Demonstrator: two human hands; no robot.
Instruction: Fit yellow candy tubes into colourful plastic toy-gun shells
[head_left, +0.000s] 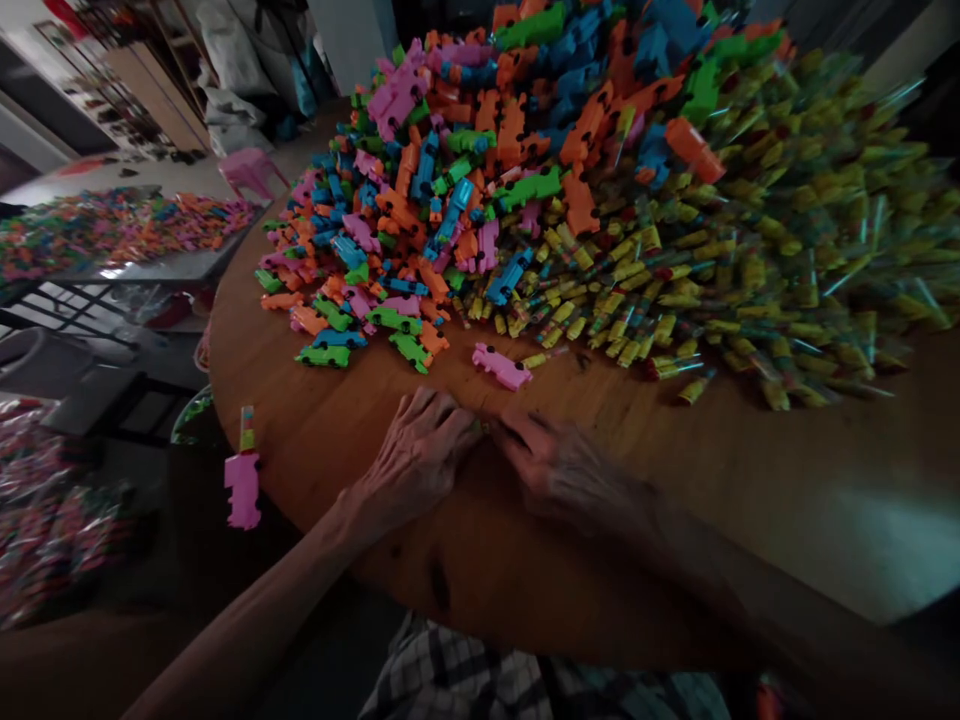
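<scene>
My left hand [424,440] is low over the wooden table [322,400], its fingers closed and pressed together. Facing it, my right hand [551,465] also has its fingers drawn together. A tiny yellow-green bit [481,427] shows between the fingertips of both hands; what it belongs to is hidden. Just beyond my hands lies a pink toy car [501,367], and a small yellow tube [541,357] lies beside it. Off to the left, past the table's edge, another pink toy car [242,492] has a clear-and-yellow tube [247,430] at its end; whether it is falling I cannot tell.
A heap of coloured toy cars [450,190] covers the table's far side. To its right spreads a pile of yellow tubes [720,260]. At the left stand a second table [142,262] loaded with toys and a pink stool [251,170]. Wrapped toys [60,510] lie lower left.
</scene>
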